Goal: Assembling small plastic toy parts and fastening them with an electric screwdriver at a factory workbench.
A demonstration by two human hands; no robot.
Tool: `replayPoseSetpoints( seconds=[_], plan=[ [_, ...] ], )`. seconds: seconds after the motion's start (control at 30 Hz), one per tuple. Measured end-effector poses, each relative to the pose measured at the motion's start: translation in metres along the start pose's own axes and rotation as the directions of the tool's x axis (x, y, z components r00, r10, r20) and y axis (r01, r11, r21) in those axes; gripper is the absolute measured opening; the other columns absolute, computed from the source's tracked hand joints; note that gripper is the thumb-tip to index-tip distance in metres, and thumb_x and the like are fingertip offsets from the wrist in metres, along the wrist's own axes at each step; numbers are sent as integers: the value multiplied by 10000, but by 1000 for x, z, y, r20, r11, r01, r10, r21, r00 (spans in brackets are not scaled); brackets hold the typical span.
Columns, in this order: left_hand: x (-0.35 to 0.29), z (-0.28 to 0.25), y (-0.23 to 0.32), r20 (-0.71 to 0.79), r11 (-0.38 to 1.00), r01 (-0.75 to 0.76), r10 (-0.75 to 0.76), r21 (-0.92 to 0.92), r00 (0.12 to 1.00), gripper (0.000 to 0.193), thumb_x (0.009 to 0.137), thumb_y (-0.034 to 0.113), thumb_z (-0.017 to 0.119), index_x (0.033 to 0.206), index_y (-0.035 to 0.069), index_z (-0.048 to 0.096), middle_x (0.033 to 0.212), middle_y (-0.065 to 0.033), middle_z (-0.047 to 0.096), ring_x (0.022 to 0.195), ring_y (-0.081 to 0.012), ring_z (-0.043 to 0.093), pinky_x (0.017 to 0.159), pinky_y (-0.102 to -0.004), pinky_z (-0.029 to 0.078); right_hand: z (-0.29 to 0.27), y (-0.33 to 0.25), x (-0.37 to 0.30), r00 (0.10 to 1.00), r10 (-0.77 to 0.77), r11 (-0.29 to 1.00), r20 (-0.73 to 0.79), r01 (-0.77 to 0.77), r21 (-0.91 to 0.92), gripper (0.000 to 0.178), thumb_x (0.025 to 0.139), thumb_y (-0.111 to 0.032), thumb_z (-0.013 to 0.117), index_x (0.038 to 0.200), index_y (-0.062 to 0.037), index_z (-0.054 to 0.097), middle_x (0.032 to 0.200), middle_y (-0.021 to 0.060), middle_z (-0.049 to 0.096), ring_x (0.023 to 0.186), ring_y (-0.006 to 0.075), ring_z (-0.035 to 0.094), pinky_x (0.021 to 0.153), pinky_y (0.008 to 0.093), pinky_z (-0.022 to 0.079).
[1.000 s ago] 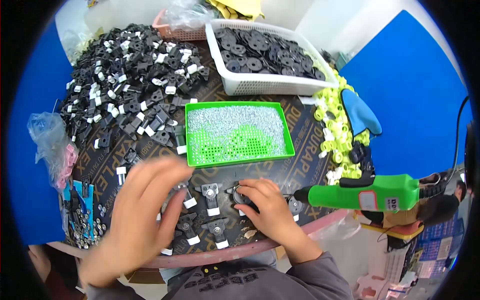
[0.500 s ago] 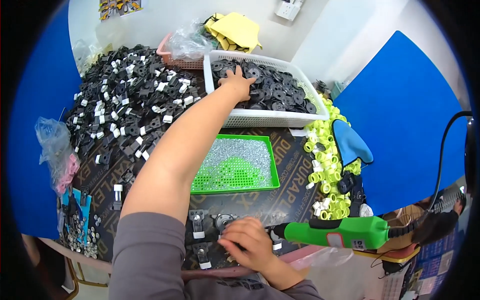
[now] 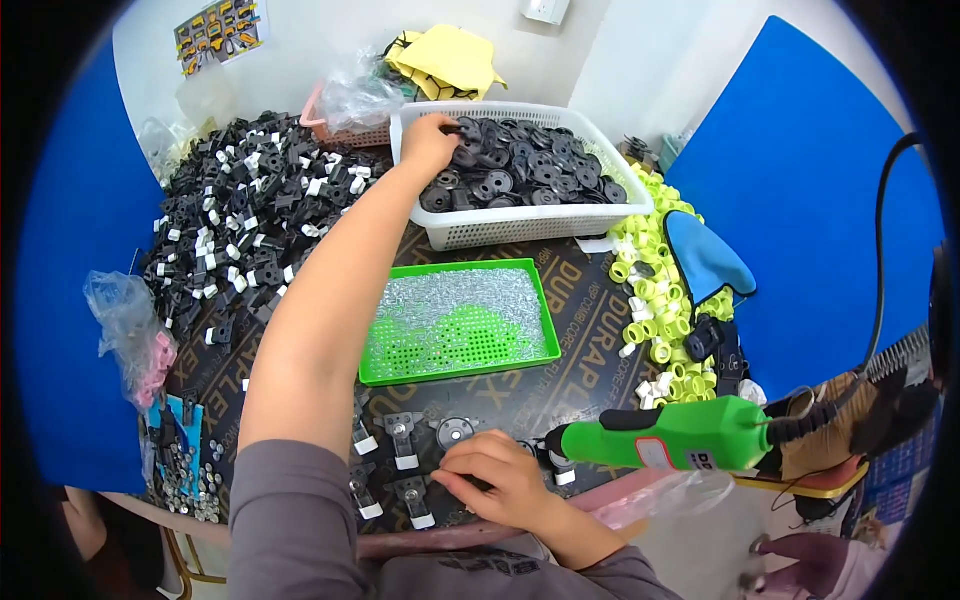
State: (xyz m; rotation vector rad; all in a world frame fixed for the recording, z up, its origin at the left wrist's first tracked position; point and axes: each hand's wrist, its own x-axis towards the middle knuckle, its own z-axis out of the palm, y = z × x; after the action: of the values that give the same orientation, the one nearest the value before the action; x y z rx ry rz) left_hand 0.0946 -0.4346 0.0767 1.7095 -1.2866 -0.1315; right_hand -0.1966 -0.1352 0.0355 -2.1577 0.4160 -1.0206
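My left hand [image 3: 430,145] reaches over the near-left part of a white plastic basket [image 3: 530,225]. Its fingers close on the edge of a black plastic disc, among a heap of black plastic discs [image 3: 545,172]. Close to the table's front edge, my right hand [image 3: 497,480] has its fingers curled together; what they may hold is hidden. Beside it lie black brackets with white ends [image 3: 402,437], and another black disc [image 3: 457,432] rests just beyond the knuckles. A green electric screwdriver [image 3: 665,437] lies right of that hand, its tip pointing left at a bracket.
A green perforated tray [image 3: 545,325] of small silvery pieces stands mid-table. Black-and-white parts [image 3: 265,200] pile up at left; yellow-green rings [image 3: 650,290] line the right side beside a blue pad [image 3: 708,262]. Small metal pieces [image 3: 205,490] lie front left. A cable [image 3: 880,270] hangs at right.
My left hand has shifted left in the basket, its spread fingers drawing together at a disc. My right hand stays in about the same place, still curled. The view has shifted slightly.
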Motion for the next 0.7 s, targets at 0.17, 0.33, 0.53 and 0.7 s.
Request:
replayPoseSetpoints(
  seconds=[0.17,0.33,0.53,0.7],
  plan=[
    [-9,-8,15,143,794,320,-288,-518,947,207,863,58,638,1061,59,697,971,-87,679,855,-176,640,701,-317,552,1,5,1,999,45,998,-20,-46,-42,136,749,-62,799,835,-62,693,845,52,694,742,214,656,688,314,482],
    [-19,-33,15,401,348,523,-365,-778,840,145,940,-23,538,1077,-7,583,986,-112,625,809,-194,614,665,-324,579,8,2,-1,998,25,999,-54,-27,-43,121,790,-95,775,833,-65,666,825,37,658,740,222,635,681,333,455],
    [-113,-101,37,683,196,707,-183,-680,707,175,985,35,487,1138,6,566,1001,-107,662,778,-132,611,623,-253,573,8,-1,-9,982,114,993,-152,-116,-3,115,776,1,752,862,-44,691,871,84,697,775,200,665,701,304,517],
    [-237,-160,67,770,443,734,-137,-515,623,293,942,30,554,1217,92,633,1047,7,678,839,-47,615,677,-203,517,4,6,-4,926,43,999,-375,-34,30,238,759,46,752,968,-21,662,927,115,681,836,241,658,752,331,530]
  ],
)
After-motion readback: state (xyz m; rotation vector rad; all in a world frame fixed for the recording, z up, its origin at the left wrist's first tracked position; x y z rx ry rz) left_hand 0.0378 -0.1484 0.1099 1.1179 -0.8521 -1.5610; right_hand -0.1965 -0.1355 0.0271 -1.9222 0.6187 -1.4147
